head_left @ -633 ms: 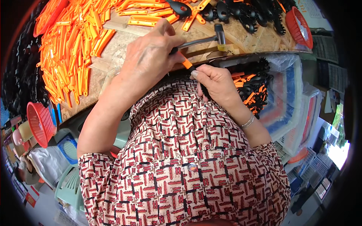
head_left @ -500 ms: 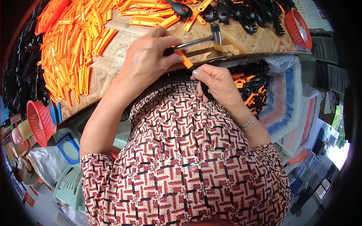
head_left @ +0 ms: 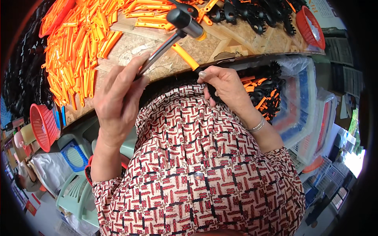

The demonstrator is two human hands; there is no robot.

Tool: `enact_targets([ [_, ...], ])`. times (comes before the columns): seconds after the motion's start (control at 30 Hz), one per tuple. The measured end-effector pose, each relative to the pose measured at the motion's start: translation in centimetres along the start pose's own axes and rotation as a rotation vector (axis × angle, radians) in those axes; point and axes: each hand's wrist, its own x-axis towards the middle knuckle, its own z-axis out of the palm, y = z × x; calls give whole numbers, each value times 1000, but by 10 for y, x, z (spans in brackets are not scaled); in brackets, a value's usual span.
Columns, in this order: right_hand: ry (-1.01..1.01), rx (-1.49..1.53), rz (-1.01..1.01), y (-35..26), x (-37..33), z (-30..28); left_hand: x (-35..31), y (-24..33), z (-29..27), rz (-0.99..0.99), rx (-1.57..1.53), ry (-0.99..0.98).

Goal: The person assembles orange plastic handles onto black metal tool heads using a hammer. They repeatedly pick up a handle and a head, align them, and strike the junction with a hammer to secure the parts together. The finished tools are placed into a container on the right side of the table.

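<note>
My left hand [head_left: 116, 96] is closed round the shaft of a small mallet [head_left: 189, 26], raised over the table edge. The mallet has a metal shaft and a dark head with a yellow tip. Pinched in my right hand [head_left: 226, 84] is a black kitchen utensil with an orange handle [head_left: 186, 57] on its stem. That handle slants up and left, its far end at the table, below the mallet head. My fingers and the dark background hide most of the utensil's black end, so its exact kind cannot be made out.
Orange handles [head_left: 73, 55] heap on the left of the table [head_left: 134, 39]. Black utensil heads [head_left: 252, 17] lie at the back right. Beside my right forearm is a pile of orange-handled black utensils [head_left: 262, 92]. Red baskets [head_left: 42, 128] and a plastic-wrapped stack [head_left: 295, 98] flank the table.
My left hand has moved left and toward me, lifting the mallet and letting go of the orange handle it was touching. My right hand stays nearly still with the utensil.
</note>
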Motion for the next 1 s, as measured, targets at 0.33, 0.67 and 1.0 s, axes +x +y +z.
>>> enact_targets([
  [0.33,-26,-11,3,-1,5,3,-19,10,19,-70,82,-198],
  [0.67,-40,-28,16,-4,2,1,-31,-6,17,-97,191,-112],
  [1.0,238,-831,-101,-15,-57,-176,-28,-31,8,-453,-157,112],
])
